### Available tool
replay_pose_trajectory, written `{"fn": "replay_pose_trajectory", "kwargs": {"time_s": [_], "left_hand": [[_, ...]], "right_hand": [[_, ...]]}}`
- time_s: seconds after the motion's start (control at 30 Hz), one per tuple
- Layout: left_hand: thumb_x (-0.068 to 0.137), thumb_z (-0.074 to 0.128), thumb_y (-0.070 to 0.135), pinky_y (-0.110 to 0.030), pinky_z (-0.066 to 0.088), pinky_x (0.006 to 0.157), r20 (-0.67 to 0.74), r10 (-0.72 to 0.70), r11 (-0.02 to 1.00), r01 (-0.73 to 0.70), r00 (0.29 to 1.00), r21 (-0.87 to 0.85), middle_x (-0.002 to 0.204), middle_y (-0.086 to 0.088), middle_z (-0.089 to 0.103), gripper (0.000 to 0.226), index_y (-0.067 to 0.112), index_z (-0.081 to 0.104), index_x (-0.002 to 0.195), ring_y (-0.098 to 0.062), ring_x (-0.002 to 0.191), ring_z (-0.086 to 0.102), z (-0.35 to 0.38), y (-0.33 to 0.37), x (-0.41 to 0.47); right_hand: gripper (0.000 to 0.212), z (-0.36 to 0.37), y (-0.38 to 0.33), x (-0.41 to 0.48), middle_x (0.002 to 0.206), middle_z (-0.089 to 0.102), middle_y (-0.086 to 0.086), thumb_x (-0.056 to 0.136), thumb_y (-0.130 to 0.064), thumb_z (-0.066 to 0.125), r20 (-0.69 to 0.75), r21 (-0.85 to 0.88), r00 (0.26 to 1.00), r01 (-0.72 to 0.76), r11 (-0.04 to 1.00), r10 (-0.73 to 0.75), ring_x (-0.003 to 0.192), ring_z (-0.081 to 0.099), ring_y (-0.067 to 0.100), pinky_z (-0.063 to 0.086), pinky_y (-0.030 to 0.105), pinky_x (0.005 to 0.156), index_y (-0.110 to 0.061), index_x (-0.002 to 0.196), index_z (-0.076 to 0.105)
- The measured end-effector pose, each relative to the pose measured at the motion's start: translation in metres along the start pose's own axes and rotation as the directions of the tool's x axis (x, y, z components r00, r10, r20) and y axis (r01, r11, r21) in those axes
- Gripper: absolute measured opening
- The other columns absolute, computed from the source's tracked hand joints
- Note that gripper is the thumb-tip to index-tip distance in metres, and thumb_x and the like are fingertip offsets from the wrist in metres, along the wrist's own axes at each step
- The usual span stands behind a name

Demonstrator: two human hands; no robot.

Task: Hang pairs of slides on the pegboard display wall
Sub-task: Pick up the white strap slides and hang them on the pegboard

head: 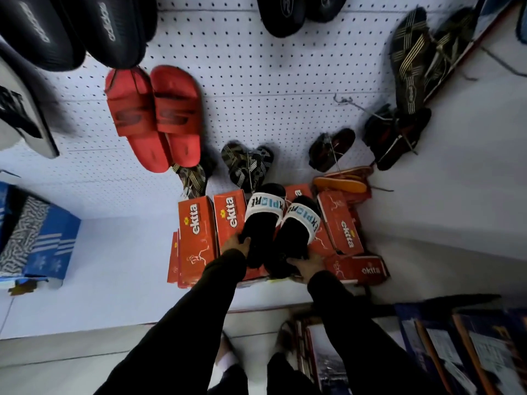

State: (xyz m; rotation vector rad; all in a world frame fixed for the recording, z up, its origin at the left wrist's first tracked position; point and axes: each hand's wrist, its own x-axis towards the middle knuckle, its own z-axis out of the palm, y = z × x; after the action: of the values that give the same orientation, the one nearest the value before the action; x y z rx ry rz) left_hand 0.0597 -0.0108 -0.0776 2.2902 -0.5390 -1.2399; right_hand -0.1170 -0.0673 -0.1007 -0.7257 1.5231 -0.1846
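Both hands held a pair of black slides with white straps printed in blue and black letters. The left hand [235, 244] gripped the heel of the left slide [261, 223], fingers curled over its edge, and the right hand [308, 266] cupped the heel of the right slide [295, 235] from below. The two slides lay side by side, touching, toes pointing toward the wall, held just above a row of orange shoe boxes [196, 238] marked "ekita" that stood at the foot of the white pegboard wall [256, 81]. Both arms wore black sleeves [182, 323].

On the pegboard, a pair of red slides [155, 115] hung up and to the left of the held pair. Large black slides [71, 29] hung near the top left corner, and another dark pair [285, 12] near the top middle. Dark sandals with gold stripes [248, 163] hung just above the boxes, and more striped ones [410, 52] hung at the upper right. A small dark sandal [330, 149] and a black pair [396, 135] hung to the right. An orange sole [340, 183] lay behind the boxes. Blue shoe boxes [48, 243] stood at the far left.
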Motion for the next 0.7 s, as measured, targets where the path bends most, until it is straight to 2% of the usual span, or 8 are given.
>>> {"fn": "replay_pose_trajectory", "kwargs": {"time_s": [0.07, 0.17, 0.23, 0.3, 0.37, 0.47, 0.53, 0.7], "left_hand": [[0.094, 0.052, 0.024, -0.036, 0.04, 0.103, 0.01, -0.011, 1.0, 0.011, 1.0, -0.024, 0.136, -0.022, 0.056, 0.047, 0.001, 0.05, 0.134, -0.036, 0.125, 0.053, 0.001, 0.0, -0.003], [0.094, 0.053, 0.022, -0.033, 0.042, 0.099, 0.038, -0.025, 0.992, 0.03, 0.999, -0.124, 0.133, -0.021, 0.059, 0.045, -0.001, 0.052, 0.133, -0.034, 0.122, 0.056, 0.005, -0.002, -0.017], [0.093, 0.054, 0.022, -0.032, 0.044, 0.097, 0.033, -0.022, 0.982, 0.028, 0.999, -0.187, 0.131, -0.021, 0.06, 0.045, -0.002, 0.053, 0.131, -0.033, 0.121, 0.057, 0.008, -0.005, -0.026], [0.091, 0.057, 0.025, -0.03, 0.044, 0.092, 0.008, 0.006, 0.972, -0.004, 1.0, -0.234, 0.129, -0.021, 0.062, 0.045, -0.001, 0.055, 0.129, -0.032, 0.118, 0.059, 0.01, -0.008, -0.035], [0.09, 0.059, 0.025, -0.028, 0.043, 0.089, -0.023, 0.034, 0.949, -0.04, 0.999, -0.313, 0.124, -0.018, 0.064, 0.044, 0.0, 0.056, 0.126, -0.031, 0.114, 0.06, 0.009, -0.005, -0.045], [0.088, 0.063, 0.021, -0.034, 0.047, 0.097, -0.085, 0.074, 0.88, -0.105, 0.994, -0.463, 0.121, -0.017, 0.062, 0.045, -0.002, 0.054, 0.126, -0.031, 0.115, 0.059, 0.003, 0.009, -0.062], [0.089, 0.062, 0.015, -0.032, 0.048, 0.094, -0.125, 0.132, 0.829, -0.179, 0.983, -0.53, 0.121, -0.018, 0.062, 0.043, -0.004, 0.053, 0.126, -0.028, 0.112, 0.059, -0.003, 0.024, -0.073], [0.089, 0.06, 0.009, -0.006, 0.05, 0.067, -0.238, 0.282, 0.743, -0.369, 0.929, -0.558, 0.126, -0.017, 0.061, 0.043, -0.003, 0.051, 0.13, -0.018, 0.103, 0.057, -0.022, 0.059, -0.094]], "right_hand": [[0.032, -0.013, -0.004, -0.007, 0.097, 0.065, 0.014, 0.088, 0.001, 0.064, 0.052, 0.034, 0.997, -0.054, 0.998, 0.053, 0.08, 0.062, 0.028, 0.054, 0.042, 0.067, -0.009, 0.117, 0.057], [0.043, -0.03, -0.01, -0.017, 0.112, 0.065, 0.016, 0.089, 0.003, 0.062, 0.115, 0.06, 0.993, -0.033, 0.998, 0.026, 0.102, 0.064, 0.036, 0.054, 0.04, 0.068, -0.006, 0.131, 0.055], [0.046, -0.037, -0.015, -0.024, 0.122, 0.065, 0.016, 0.089, 0.005, 0.061, 0.103, 0.058, 0.994, 0.027, 0.998, -0.033, 0.111, 0.063, 0.037, 0.056, 0.043, 0.075, -0.009, 0.132, 0.054], [0.051, -0.04, -0.022, -0.035, 0.128, 0.064, 0.016, 0.088, 0.006, 0.061, 0.084, 0.066, 0.991, 0.096, 0.993, -0.101, 0.107, 0.064, 0.035, 0.056, 0.039, 0.074, -0.011, 0.135, 0.053], [0.052, -0.042, -0.034, -0.049, 0.125, 0.063, 0.014, 0.088, 0.008, 0.06, 0.07, 0.074, 0.983, 0.165, 0.984, -0.17, 0.107, 0.063, 0.035, 0.055, 0.035, 0.067, -0.011, 0.135, 0.052], [0.057, -0.049, -0.05, -0.068, 0.128, 0.06, 0.016, 0.086, 0.011, 0.059, 0.071, 0.126, 0.955, 0.277, 0.953, -0.287, 0.118, 0.061, 0.039, 0.056, 0.042, 0.075, -0.013, 0.137, 0.051], [0.058, -0.051, -0.064, -0.081, 0.123, 0.061, 0.014, 0.086, 0.011, 0.059, 0.061, 0.147, 0.934, 0.34, 0.929, -0.351, 0.111, 0.061, 0.035, 0.054, 0.038, 0.069, -0.013, 0.138, 0.051], [0.059, -0.056, -0.095, -0.109, 0.122, 0.064, 0.007, 0.083, 0.008, 0.063, 0.028, 0.177, 0.865, 0.488, 0.855, -0.5, 0.107, 0.062, 0.029, 0.053, 0.053, 0.095, -0.019, 0.135, 0.055]]}}
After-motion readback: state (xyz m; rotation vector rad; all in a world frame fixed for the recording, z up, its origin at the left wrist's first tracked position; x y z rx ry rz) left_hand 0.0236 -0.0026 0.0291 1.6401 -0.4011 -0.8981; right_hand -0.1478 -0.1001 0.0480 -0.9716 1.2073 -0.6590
